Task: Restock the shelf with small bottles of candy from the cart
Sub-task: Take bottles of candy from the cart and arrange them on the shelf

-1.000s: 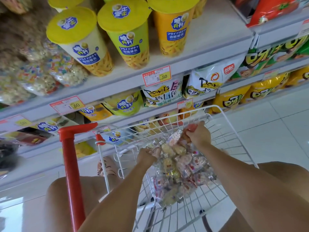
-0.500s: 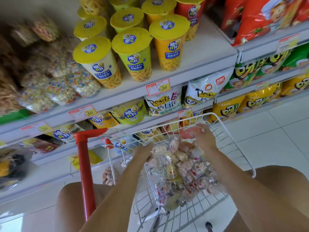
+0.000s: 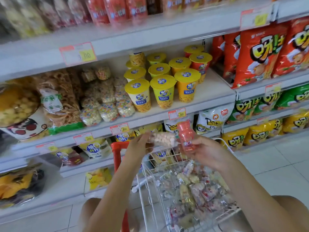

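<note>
This is a shop, in the snack aisle of a grocery store. Long white shelves [image 3: 210,91] carry price tags [image 3: 177,113] on their front edges and rows of identical snack cups [image 3: 163,92] and chip bags [image 3: 257,56]. A wire cart [image 3: 117,158] stands on the tiled floor [image 3: 275,164] before them.

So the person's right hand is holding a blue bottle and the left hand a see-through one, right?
Not quite. In the head view the right hand holds an orange-red bottle, not a blue one. The left hand does hold a see-through bottle.
</note>
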`<act>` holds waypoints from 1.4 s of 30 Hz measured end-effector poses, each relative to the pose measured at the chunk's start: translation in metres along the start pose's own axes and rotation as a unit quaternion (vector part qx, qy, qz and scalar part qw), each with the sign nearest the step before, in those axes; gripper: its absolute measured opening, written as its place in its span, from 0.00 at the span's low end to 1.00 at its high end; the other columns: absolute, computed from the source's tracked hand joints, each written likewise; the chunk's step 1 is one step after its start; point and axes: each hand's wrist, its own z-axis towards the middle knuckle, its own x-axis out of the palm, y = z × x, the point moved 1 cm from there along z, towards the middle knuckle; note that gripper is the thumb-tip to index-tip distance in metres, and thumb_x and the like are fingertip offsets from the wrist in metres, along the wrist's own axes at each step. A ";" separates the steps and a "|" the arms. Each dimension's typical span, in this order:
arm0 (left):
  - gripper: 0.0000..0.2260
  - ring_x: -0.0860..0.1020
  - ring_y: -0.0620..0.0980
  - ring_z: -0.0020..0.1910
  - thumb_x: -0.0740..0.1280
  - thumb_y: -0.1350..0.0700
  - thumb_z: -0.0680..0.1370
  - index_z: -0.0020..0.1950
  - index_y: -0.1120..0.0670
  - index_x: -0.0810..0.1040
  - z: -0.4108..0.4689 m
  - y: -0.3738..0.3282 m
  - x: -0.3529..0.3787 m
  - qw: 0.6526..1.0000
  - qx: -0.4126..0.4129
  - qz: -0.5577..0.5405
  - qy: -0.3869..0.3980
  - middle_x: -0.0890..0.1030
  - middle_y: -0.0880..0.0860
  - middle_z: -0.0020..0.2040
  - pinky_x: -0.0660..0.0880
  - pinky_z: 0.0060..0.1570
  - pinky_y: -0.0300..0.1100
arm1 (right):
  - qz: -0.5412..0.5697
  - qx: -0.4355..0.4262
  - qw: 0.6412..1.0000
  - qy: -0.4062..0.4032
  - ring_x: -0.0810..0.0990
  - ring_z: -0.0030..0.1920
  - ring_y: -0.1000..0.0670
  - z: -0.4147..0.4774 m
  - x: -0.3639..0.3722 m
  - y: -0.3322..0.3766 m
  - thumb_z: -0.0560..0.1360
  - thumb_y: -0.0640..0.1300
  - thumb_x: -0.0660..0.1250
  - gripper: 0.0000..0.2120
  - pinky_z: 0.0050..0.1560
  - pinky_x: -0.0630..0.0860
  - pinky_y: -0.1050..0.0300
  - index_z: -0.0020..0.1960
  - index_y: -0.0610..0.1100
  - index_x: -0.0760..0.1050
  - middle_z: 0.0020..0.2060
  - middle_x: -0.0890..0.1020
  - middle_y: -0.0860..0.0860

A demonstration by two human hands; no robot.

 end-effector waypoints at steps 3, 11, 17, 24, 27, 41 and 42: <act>0.13 0.79 0.52 0.41 0.58 0.51 0.82 0.48 0.56 0.78 -0.012 -0.041 -0.017 0.986 -0.001 -0.164 0.007 0.79 0.57 0.44 0.77 0.44 0.45 | -0.074 -0.061 0.995 -0.017 0.83 0.40 0.46 -0.005 0.049 0.019 0.48 0.50 0.85 0.39 0.41 0.82 0.53 0.54 0.38 0.77 0.42 0.83 0.43; 0.14 0.79 0.46 0.35 0.59 0.46 0.80 0.43 0.53 0.78 -0.042 -0.174 -0.079 0.973 0.174 -0.148 -0.020 0.81 0.49 0.35 0.76 0.36 0.40 | -0.327 -0.361 0.870 -0.076 0.81 0.38 0.58 -0.026 0.191 0.076 0.66 0.54 0.70 0.13 0.36 0.78 0.63 0.48 0.50 0.80 0.39 0.83 0.55; 0.13 0.73 0.49 0.30 0.63 0.43 0.76 0.39 0.49 0.79 -0.050 -0.270 -0.109 0.930 0.358 -0.008 -0.086 0.76 0.47 0.29 0.70 0.38 0.44 | -0.505 -0.485 0.712 -0.059 0.81 0.44 0.56 -0.012 0.282 0.146 0.70 0.53 0.74 0.15 0.47 0.78 0.58 0.54 0.50 0.79 0.43 0.82 0.57; 0.12 0.71 0.44 0.35 0.68 0.46 0.76 0.56 0.49 0.79 -0.010 -0.320 -0.143 0.886 0.426 0.061 -0.172 0.76 0.50 0.40 0.70 0.38 0.33 | -0.677 -0.490 0.544 -0.079 0.77 0.44 0.53 0.027 0.362 0.187 0.65 0.56 0.77 0.25 0.41 0.70 0.58 0.54 0.47 0.70 0.45 0.79 0.55; 0.12 0.71 0.43 0.34 0.67 0.49 0.77 0.60 0.50 0.78 0.008 -0.322 -0.151 0.883 0.418 0.095 -0.192 0.75 0.49 0.40 0.69 0.31 0.25 | -0.734 -0.471 0.482 -0.082 0.77 0.43 0.51 0.050 0.375 0.192 0.66 0.54 0.76 0.27 0.40 0.72 0.57 0.57 0.49 0.66 0.47 0.77 0.54; 0.22 0.66 0.48 0.28 0.66 0.44 0.75 0.64 0.56 0.73 0.029 -0.303 -0.166 0.891 0.373 0.193 -0.173 0.66 0.52 0.30 0.65 0.29 0.40 | -0.847 -0.352 0.374 -0.139 0.68 0.62 0.44 0.088 0.369 0.216 0.63 0.63 0.74 0.29 0.63 0.64 0.44 0.57 0.48 0.76 0.54 0.79 0.50; 0.23 0.68 0.52 0.30 0.67 0.43 0.74 0.60 0.60 0.74 0.029 -0.303 -0.167 0.891 0.369 0.198 -0.173 0.67 0.56 0.31 0.68 0.31 0.42 | -0.848 -0.353 0.371 -0.140 0.67 0.63 0.44 0.088 0.371 0.218 0.64 0.62 0.74 0.27 0.64 0.64 0.44 0.56 0.48 0.77 0.54 0.79 0.51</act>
